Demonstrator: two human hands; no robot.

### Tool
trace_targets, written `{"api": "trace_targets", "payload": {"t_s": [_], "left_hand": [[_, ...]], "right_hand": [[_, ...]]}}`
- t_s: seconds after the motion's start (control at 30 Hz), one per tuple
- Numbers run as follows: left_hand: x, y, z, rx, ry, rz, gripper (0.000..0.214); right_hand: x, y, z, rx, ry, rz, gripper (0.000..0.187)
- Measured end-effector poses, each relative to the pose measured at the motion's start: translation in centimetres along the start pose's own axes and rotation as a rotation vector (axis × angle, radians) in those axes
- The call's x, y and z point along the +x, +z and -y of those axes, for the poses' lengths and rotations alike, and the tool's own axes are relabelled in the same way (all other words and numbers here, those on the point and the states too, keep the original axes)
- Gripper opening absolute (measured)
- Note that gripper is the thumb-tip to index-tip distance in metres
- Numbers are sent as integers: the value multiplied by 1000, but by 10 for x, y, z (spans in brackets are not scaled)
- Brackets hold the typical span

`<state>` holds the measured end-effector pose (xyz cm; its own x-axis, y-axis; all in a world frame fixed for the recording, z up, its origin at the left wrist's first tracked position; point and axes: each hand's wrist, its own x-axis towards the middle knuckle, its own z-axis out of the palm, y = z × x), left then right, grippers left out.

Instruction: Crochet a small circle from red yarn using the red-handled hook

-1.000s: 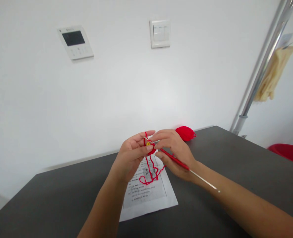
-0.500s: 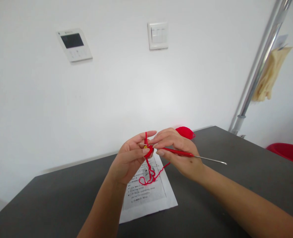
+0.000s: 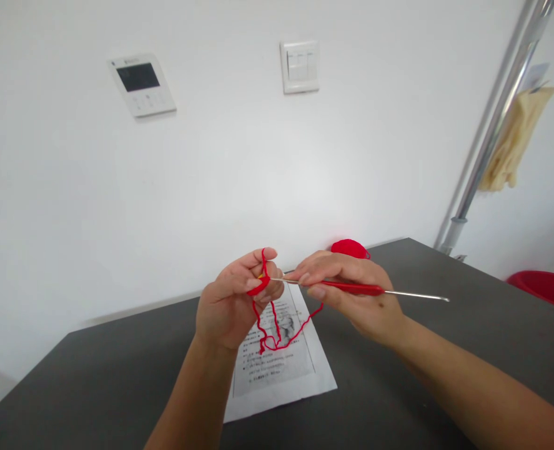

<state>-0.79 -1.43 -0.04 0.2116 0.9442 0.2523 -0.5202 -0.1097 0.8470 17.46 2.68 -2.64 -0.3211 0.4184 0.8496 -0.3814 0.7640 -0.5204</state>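
Note:
My left hand [image 3: 232, 300] is closed on a small red crochet piece [image 3: 259, 287], with red yarn looped over its forefinger. My right hand [image 3: 351, 297] grips a crochet hook [image 3: 361, 289] with a red handle; its metal tip points left into the piece and its rear end sticks out to the right. Loose red yarn [image 3: 277, 331] hangs from the piece down onto a printed sheet of paper [image 3: 281, 369]. A red ball of yarn [image 3: 350, 248] lies on the dark table [image 3: 445, 325] behind my right hand, partly hidden by it.
A white wall with a control panel [image 3: 140, 81] and a light switch [image 3: 299, 65] stands right behind the table. A slanted metal pole [image 3: 487, 137] with beige cloth hung on it rises at the right. A red object [image 3: 546, 287] shows at the right edge.
Both hands have shifted left. The hook has swung from slanting down along my wrist to nearly level, its tip now in the red piece. The hanging yarn moved left with it.

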Motion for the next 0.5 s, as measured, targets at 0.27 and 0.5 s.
{"api": "trace_targets", "payload": {"t_s": [0.27, 0.5], "left_hand": [[-1, -4, -1, 49, -49, 81, 24], [-3, -6, -7, 128, -27, 98, 23]], "right_hand": [[2, -5, 6, 65, 32, 31, 6], [0, -4, 0, 301, 305, -48, 16]]}}
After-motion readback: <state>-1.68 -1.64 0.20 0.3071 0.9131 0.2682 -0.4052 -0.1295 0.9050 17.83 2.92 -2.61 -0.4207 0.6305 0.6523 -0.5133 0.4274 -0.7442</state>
